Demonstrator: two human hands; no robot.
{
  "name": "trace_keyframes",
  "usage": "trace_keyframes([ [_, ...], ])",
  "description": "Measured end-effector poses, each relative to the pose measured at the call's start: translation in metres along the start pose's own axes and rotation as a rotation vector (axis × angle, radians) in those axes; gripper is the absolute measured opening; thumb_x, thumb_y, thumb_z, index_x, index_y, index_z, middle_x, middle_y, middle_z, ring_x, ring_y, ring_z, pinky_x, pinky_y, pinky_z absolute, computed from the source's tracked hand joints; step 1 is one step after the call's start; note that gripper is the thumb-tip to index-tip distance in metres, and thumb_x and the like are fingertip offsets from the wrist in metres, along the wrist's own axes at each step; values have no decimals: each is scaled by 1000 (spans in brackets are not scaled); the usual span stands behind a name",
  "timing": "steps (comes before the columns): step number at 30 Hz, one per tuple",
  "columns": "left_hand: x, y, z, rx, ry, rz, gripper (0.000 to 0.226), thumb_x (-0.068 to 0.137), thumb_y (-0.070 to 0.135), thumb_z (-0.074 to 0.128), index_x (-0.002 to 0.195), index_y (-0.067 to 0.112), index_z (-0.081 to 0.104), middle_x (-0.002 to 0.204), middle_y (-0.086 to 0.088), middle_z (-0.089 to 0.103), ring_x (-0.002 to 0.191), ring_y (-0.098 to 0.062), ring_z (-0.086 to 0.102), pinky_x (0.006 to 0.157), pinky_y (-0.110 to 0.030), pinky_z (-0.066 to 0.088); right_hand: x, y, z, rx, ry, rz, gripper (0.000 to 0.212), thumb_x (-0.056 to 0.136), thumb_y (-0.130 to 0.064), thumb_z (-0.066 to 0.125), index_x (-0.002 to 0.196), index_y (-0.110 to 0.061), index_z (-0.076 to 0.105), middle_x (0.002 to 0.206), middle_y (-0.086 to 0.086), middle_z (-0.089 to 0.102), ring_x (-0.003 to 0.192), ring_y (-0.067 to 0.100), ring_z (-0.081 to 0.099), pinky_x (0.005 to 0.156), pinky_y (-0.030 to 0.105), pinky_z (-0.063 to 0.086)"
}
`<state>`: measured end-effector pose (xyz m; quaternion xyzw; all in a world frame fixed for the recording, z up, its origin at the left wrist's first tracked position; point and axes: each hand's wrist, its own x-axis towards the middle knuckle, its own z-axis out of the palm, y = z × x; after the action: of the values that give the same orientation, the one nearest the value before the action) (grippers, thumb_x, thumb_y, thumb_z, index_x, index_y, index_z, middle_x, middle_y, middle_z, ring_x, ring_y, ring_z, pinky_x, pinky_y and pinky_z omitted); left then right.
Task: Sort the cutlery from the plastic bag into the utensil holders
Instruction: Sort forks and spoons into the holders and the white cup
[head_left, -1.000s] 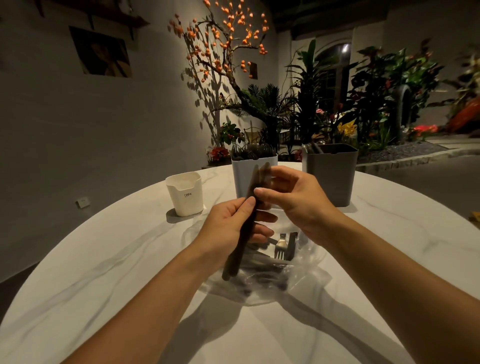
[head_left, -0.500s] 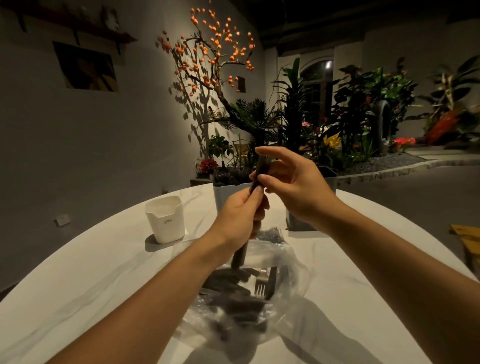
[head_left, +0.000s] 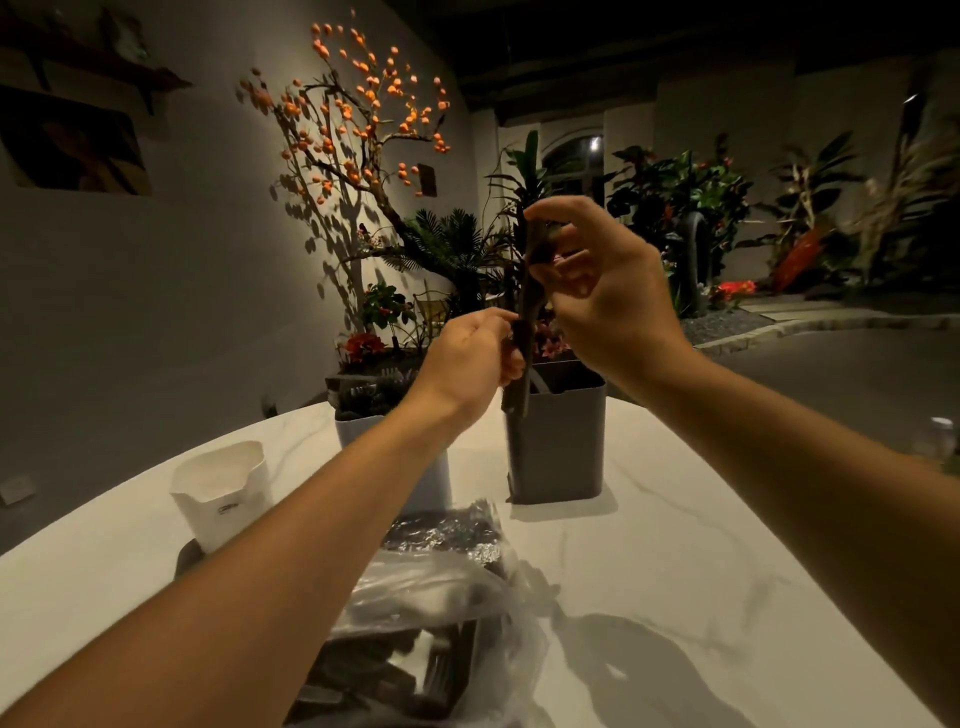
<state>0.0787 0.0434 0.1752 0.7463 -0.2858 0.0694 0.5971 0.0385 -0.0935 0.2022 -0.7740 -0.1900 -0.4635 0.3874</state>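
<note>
Holding a bundle of long dark cutlery pieces (head_left: 525, 332) upright between both hands, we keep it above the front-left rim of the dark grey square plastic utensil holder (head_left: 557, 441), which stands toward the far edge of the white marble-patterned round tabletop (head_left: 701, 571). Our left hand (head_left: 470, 364) pinches the lower part of the bundle, and our right hand (head_left: 608, 291) pinches its top with curled fingers, probably to separate one piece or steady it for a drop. The holder's mouth looks open enough to take it. A pale grey square holder (head_left: 431, 478) stands just left of it, partly behind our forearm, with dark pieces inside. A small white cup-shaped holder (head_left: 223, 493) sits near the left edge. The clear crumpled plastic bag (head_left: 441, 613), cutlery inside, lies at the near edge.
</note>
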Motion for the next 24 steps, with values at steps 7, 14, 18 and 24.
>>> trace_keyframes([
  [7, 50, -6, 21, -89, -4, -7, 40, 107, 19, 28, 93, 14, 65, 86, -14, 64, 90, -29, 59, 87, -44, 47, 32, 44, 1, -150, 60, -82, 51, 85, 6, 67, 130, -15, 56, 111, 4, 62, 96, 13, 64, 77, 16, 57],
  [14, 83, -54, 26, 106, 37, -136, 34, 101, 34, 33, 93, 17, 62, 79, -4, 59, 75, -22, 53, 74, -42, 41, 25, 103, 33, -250, -148, 46, 49, 86, 2, 69, 127, -22, 60, 113, 1, 64, 99, 19, 65, 81, 35, 60],
  [18, 83, -72, 18, 123, 111, -131, 26, 100, 28, 35, 96, 21, 60, 76, -3, 61, 73, -23, 56, 72, -43, 44, 0, 133, 52, -453, -543, 258, 39, 93, -2, 60, 122, -28, 66, 113, 3, 69, 95, 20, 65, 76, 33, 57],
  [24, 66, -68, 11, 120, 85, -79, 30, 106, 19, 33, 103, 16, 62, 86, -7, 62, 80, -20, 61, 70, -37, 53, -3, 115, 44, -261, -415, 323, 49, 93, 8, 45, 131, -20, 61, 123, 6, 64, 111, 21, 60, 88, 32, 55],
])
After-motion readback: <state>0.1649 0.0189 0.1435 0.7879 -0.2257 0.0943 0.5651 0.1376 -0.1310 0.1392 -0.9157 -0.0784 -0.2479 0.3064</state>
